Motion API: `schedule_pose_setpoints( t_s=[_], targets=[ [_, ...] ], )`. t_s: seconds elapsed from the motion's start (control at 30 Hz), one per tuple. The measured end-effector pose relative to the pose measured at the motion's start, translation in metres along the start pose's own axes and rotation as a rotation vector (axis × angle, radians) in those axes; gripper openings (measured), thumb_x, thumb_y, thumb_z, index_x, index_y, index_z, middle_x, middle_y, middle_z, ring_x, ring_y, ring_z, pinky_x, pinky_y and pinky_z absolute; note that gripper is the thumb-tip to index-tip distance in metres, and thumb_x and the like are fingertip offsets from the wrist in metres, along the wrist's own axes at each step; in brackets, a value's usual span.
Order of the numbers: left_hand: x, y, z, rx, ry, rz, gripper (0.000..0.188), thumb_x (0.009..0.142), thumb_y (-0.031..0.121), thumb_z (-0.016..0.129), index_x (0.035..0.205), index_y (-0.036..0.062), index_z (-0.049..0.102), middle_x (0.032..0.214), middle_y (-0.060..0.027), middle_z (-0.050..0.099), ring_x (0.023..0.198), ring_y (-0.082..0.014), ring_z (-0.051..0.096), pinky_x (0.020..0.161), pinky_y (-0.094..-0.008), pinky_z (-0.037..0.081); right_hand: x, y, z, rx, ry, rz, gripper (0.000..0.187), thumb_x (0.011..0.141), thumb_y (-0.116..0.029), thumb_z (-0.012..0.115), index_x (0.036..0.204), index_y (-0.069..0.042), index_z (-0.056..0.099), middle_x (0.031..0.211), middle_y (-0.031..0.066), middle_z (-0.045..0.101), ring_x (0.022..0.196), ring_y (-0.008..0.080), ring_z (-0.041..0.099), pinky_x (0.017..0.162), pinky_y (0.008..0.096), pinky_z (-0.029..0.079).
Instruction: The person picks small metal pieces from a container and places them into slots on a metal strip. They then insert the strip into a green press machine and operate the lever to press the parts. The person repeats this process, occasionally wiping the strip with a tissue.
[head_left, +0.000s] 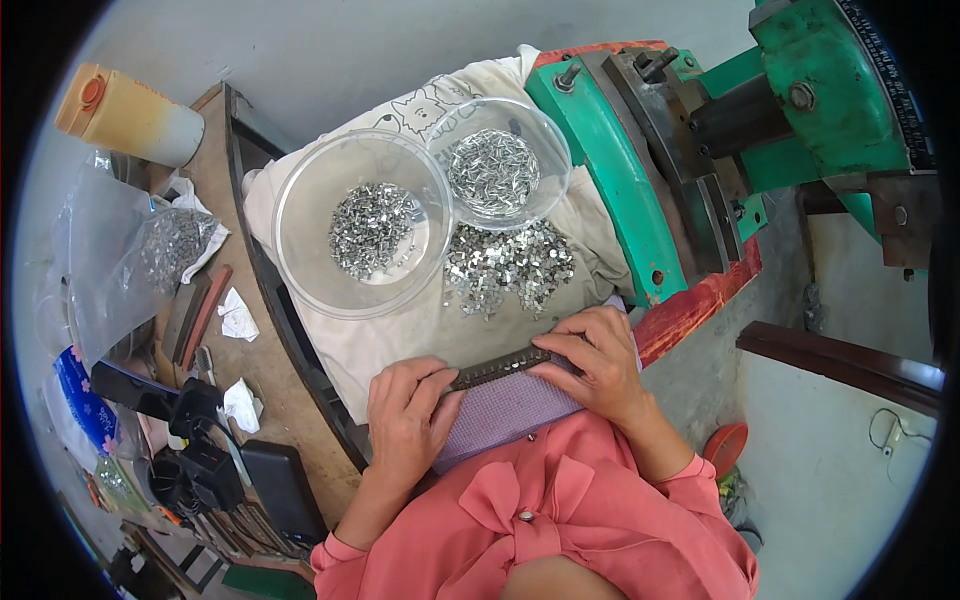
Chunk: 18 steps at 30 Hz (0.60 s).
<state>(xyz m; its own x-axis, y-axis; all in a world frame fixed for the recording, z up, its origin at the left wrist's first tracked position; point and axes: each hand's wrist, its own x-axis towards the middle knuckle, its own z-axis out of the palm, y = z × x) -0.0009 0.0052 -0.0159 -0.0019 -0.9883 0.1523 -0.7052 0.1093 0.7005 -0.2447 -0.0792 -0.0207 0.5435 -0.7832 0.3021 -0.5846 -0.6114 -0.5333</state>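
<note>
The 2 hands grasp the dark slotted strip (pixel 500 367) at opposite ends: the left hand (pixel 408 410) closes thumb and fingers on its left end, and the right hand (pixel 592 362) pinches its right end, a grip that probably keeps it steady and leaves the middle in sight. The strip lies at the near side, along the far edge of a purple textured pad (pixel 510 408), which likely cushions the wearer's lap. Just beyond, on a pale cloth (pixel 345 345), a loose heap of flat shiny metal pieces (pixel 510 265) sits within easy reach, seemingly spread for picking. Farther off stand 2 clear tubs, the larger tub (pixel 290 245) left, the smaller tub (pixel 562 160) right, apparently keeping differently shaped small metal parts apart. A green machine (pixel 612 170) stands at the right, clear of the heap.
</note>
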Motion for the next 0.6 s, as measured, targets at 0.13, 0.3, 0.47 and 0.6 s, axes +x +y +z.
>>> schedule_pose_setpoints(
  t_s=[0.13, 0.3, 0.47, 0.6],
  targets=[
    [0.0005, -0.0008, 0.0006, 0.011, 0.016, 0.016, 0.036, 0.067, 0.004, 0.083, 0.100, 0.0065, 0.070, 0.103, -0.0061, 0.066, 0.095, -0.0273, 0.062, 0.081, -0.0387, 0.046, -0.0015, 0.0002, 0.0000, 0.014, 0.008, 0.041, 0.038, 0.066, -0.029, 0.089, 0.098, -0.012, 0.076, 0.094, 0.0017, 0.062, 0.088, 0.0232, 0.057, 0.077, 0.0370, 0.042],
    [0.0006, -0.0008, 0.0005, 0.019, 0.024, 0.033, 0.036, 0.068, 0.005, 0.083, 0.101, 0.0069, 0.070, 0.103, -0.0049, 0.066, 0.094, -0.0264, 0.062, 0.080, -0.0383, 0.045, -0.0033, 0.0016, 0.0013, 0.015, 0.010, 0.026, 0.037, 0.069, -0.032, 0.087, 0.099, -0.012, 0.075, 0.097, 0.0018, 0.061, 0.089, 0.0234, 0.057, 0.078, 0.0377, 0.041],
    [0.0006, -0.0019, 0.0000, 0.024, -0.002, 0.028, 0.038, 0.065, 0.001, 0.083, 0.100, 0.0060, 0.070, 0.103, -0.0088, 0.066, 0.095, -0.0299, 0.061, 0.081, -0.0397, 0.047, -0.0048, 0.0028, 0.0019, 0.009, 0.013, 0.027, 0.037, 0.069, -0.031, 0.087, 0.100, -0.013, 0.075, 0.096, 0.0019, 0.061, 0.088, 0.0231, 0.058, 0.078, 0.0376, 0.041],
    [0.0003, -0.0029, 0.0000, 0.018, -0.005, 0.029, 0.037, 0.065, 0.001, 0.083, 0.100, 0.0059, 0.070, 0.104, -0.0087, 0.066, 0.095, -0.0299, 0.061, 0.081, -0.0398, 0.047, -0.0056, 0.0046, 0.0023, 0.013, 0.008, 0.023, 0.037, 0.070, -0.031, 0.087, 0.100, -0.013, 0.074, 0.095, 0.0014, 0.061, 0.088, 0.0227, 0.058, 0.078, 0.0374, 0.041]
  ],
)
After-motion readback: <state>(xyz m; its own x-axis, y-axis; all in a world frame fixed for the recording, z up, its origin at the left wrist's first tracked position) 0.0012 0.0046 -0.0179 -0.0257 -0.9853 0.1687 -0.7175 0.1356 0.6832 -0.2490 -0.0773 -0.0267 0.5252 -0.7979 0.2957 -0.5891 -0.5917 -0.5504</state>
